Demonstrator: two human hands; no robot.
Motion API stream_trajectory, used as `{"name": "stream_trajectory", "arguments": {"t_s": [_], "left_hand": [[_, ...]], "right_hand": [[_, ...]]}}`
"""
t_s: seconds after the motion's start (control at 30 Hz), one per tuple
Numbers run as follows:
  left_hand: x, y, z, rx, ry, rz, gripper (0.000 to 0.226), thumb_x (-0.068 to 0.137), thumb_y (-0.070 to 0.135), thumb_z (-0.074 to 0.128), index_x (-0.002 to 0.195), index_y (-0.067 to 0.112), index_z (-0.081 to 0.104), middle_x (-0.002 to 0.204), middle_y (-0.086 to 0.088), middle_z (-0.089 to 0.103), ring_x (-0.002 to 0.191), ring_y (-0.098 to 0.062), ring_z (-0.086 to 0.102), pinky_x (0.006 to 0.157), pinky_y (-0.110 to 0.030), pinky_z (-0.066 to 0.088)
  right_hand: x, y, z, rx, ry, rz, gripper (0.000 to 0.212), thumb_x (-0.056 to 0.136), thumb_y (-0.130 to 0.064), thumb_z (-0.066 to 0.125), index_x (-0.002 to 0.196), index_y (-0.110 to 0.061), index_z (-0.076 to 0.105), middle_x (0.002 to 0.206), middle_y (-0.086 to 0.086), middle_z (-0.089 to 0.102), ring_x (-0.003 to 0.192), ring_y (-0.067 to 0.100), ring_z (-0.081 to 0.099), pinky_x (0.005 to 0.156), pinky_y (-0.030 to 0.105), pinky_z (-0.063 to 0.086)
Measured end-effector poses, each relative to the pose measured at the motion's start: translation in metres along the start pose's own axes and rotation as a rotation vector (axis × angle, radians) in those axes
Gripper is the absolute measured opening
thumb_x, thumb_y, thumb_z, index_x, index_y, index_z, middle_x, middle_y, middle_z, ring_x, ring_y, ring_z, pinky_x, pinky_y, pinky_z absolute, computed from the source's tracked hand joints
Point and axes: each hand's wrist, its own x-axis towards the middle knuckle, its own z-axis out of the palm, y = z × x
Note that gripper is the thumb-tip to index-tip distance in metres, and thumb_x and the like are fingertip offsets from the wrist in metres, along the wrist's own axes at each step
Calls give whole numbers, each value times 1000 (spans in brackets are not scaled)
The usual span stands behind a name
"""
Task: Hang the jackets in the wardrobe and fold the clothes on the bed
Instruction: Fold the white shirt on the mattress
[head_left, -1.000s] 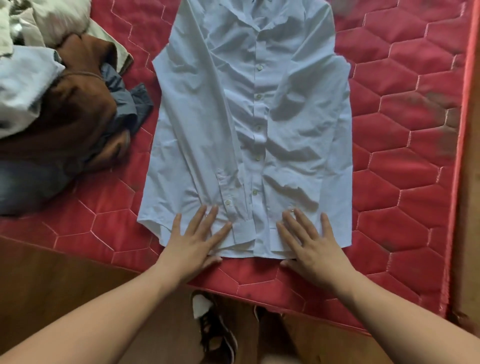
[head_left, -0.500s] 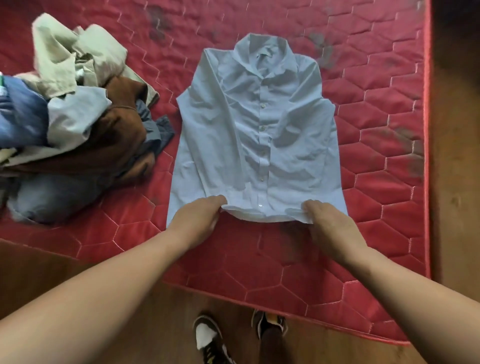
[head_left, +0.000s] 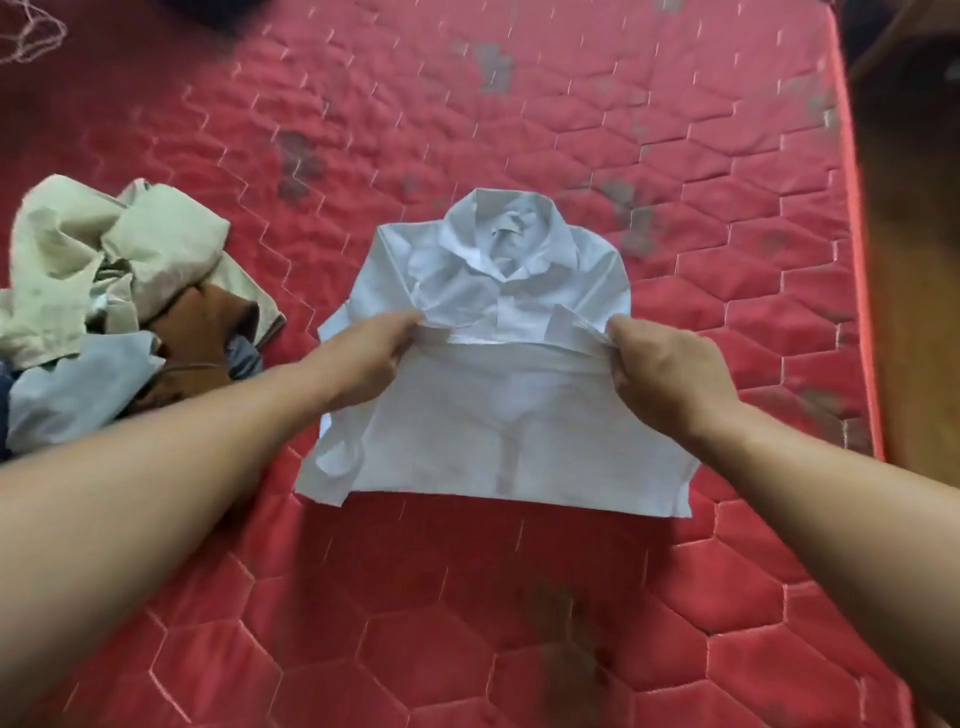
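A pale blue button shirt (head_left: 498, 447) lies on the red quilted bed (head_left: 467, 623), collar at the far end. Its lower half is doubled up over the chest, the fold line nearest me. My left hand (head_left: 363, 358) pinches the left corner of the raised hem. My right hand (head_left: 660, 374) pinches the right corner. Both hold the hem just below the collar, slightly above the shirt front. Sleeves are tucked under the folded flap; a cuff pokes out at the lower left.
A heap of unfolded clothes (head_left: 114, 291), beige, brown, grey-blue and dark blue, lies on the bed at the left. The bed's right edge (head_left: 857, 260) runs beside a dark wooden floor. No wardrobe or jackets are in view.
Both hands went from pressing flat on the hem to gripping it, then carried it away from me over the shirt front. The view tilted further up the bed.
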Motion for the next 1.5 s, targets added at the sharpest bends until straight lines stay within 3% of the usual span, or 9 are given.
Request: {"name": "stream_trajectory", "arguments": {"t_s": [0.13,0.23,0.33,0.47,0.57,0.8,1.2,1.4,1.5], "left_hand": [[78,9,-57,165,93,-6,31,103,12,48,130,27,55,127,-8,63,110,-28,59,82,-31,43],[137,9,-89,529,336,-57,46,92,3,54,127,31,44,123,-14,55,111,-36,53,90,-49,44],[160,12,-66,567,481,-155,78,87,0,55,152,31,26,150,-19,33,144,-37,26,114,-63,19],[123,0,36,450,261,58,65,102,30,48,159,29,18,165,-14,16,154,-32,9,122,-53,12],[91,-36,86,524,-8,-88,67,103,52,32,160,37,-1,168,-12,-5,155,-29,-9,122,-59,4],[69,-125,96,372,-36,-362,73,97,70,20,155,44,-16,166,-11,-20,154,-32,-16,119,-66,7],[46,-113,100,69,27,-341,80,101,51,46,161,29,-2,166,-13,-19,153,-28,-22,123,-56,8],[95,-129,67,151,238,-128,57,95,-9,44,150,-3,32,154,-23,30,148,-38,23,115,-53,34],[101,-128,56,40,434,-130,58,92,0,55,148,7,42,154,-22,30,143,-38,30,117,-44,30]], "right_hand": [[82,22,-22,-38,94,-69,8,94,-11,47,100,-14,51,94,18,68,83,44,65,65,42,41],[149,25,-26,-122,70,52,35,93,-8,42,128,-13,46,133,20,54,122,42,51,93,55,43],[167,14,0,-173,-6,197,59,93,-12,47,149,-18,31,158,17,27,147,38,23,116,69,16],[100,-6,76,-103,-222,-29,55,102,-42,46,152,-25,31,165,11,16,153,31,13,118,68,14],[68,-6,115,-39,-416,62,65,102,-59,37,158,-34,16,170,6,-4,157,28,-6,117,72,6],[34,-1,157,-35,-446,110,80,92,-73,12,161,-37,-6,169,2,-20,156,27,-18,117,71,-5],[41,13,136,-55,-361,217,79,98,-63,31,162,-21,15,167,17,13,148,40,20,119,59,19],[69,43,130,-34,-76,389,69,97,-51,50,157,-29,24,161,21,19,146,41,22,112,62,30],[83,48,122,176,12,532,85,94,-47,63,160,-30,13,148,23,33,133,44,35,105,61,40]]}}
